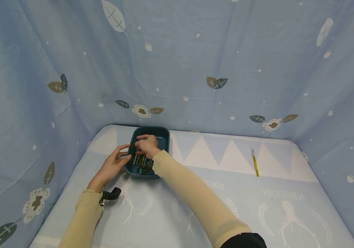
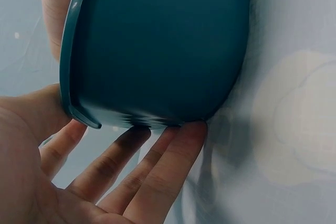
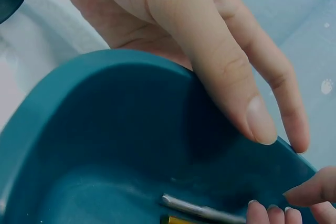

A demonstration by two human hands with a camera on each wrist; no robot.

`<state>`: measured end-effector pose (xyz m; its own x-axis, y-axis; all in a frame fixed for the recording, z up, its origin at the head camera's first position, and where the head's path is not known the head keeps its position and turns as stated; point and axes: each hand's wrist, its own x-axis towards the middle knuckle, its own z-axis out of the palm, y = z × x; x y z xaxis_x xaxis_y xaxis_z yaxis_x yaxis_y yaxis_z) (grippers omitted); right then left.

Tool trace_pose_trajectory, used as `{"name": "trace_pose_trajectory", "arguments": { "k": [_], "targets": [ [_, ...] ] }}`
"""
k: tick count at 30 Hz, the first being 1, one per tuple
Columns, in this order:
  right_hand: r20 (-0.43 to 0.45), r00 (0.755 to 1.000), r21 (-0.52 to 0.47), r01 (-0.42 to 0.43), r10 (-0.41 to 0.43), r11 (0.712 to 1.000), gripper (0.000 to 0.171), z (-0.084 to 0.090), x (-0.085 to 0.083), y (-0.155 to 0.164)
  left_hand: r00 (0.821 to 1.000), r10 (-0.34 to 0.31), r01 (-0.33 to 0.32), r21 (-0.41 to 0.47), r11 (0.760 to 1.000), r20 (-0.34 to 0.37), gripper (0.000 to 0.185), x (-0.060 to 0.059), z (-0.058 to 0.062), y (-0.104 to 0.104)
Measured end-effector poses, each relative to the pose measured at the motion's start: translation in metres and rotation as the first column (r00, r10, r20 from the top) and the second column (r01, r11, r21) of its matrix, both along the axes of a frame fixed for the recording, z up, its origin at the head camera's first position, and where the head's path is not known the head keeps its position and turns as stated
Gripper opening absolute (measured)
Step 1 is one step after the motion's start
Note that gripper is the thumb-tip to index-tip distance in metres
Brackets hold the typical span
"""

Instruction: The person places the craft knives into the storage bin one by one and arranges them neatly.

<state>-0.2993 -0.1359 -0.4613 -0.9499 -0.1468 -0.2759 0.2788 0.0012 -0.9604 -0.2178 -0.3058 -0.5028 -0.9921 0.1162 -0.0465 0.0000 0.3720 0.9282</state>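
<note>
A teal tray [image 1: 164,137] sits on the light blue cloth at the far left of the table. My left hand [image 1: 112,167] holds its left wall, with the thumb [image 3: 231,93] over the rim and straight fingers [image 2: 157,171] against the outside of the tray [image 2: 157,51]. My right hand [image 1: 147,145] reaches into the tray with curled fingers. Its fingertips [image 3: 268,214] pinch the end of a thin silver-tipped, yellow-handled tool [image 3: 199,211] lying on the tray [image 3: 105,145] floor. More yellow sticks [image 1: 139,159] and a black and green piece [image 1: 144,169] lie at the near end.
A yellow craft knife [image 1: 255,163] lies alone on the cloth to the right. A black fitting [image 1: 111,195] sits by my left wrist. Blue leaf-print fabric walls [image 1: 195,62] close in the back and both sides.
</note>
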Motion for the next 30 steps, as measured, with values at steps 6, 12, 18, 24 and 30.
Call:
{"name": "trace_pose_trajectory", "arguments": {
  "k": [6, 12, 18, 24, 30],
  "targets": [
    [-0.009, 1.000, -0.039, -0.021, 0.021, 0.999, 0.038, -0.005, -0.006, 0.009, 1.000, 0.000, 0.000, -0.002, 1.000, -0.002, 0.064, 0.000, -0.001, 0.001],
    [-0.027, 0.998, -0.061, -0.051, 0.050, 0.997, 0.038, -0.003, -0.015, 0.023, 1.000, 0.000, 0.000, -0.003, 1.000, 0.003, 0.064, 0.000, 0.000, 0.000],
    [-0.038, 0.995, -0.030, -0.090, 0.089, 0.995, 0.041, 0.010, -0.023, 0.037, 1.000, -0.009, 0.009, 0.005, 1.000, 0.005, 0.065, 0.000, 0.000, 0.001],
    [-0.075, 0.972, 0.001, -0.222, 0.221, 0.975, 0.045, 0.024, -0.026, 0.061, 1.000, -0.004, 0.004, 0.009, 1.000, 0.004, 0.066, 0.000, -0.001, 0.000],
    [-0.106, 0.937, 0.009, -0.334, 0.333, 0.942, 0.044, 0.040, -0.023, 0.090, 1.000, -0.001, 0.001, 0.006, 1.000, 0.004, 0.066, 0.001, -0.001, 0.000]
  ]
}}
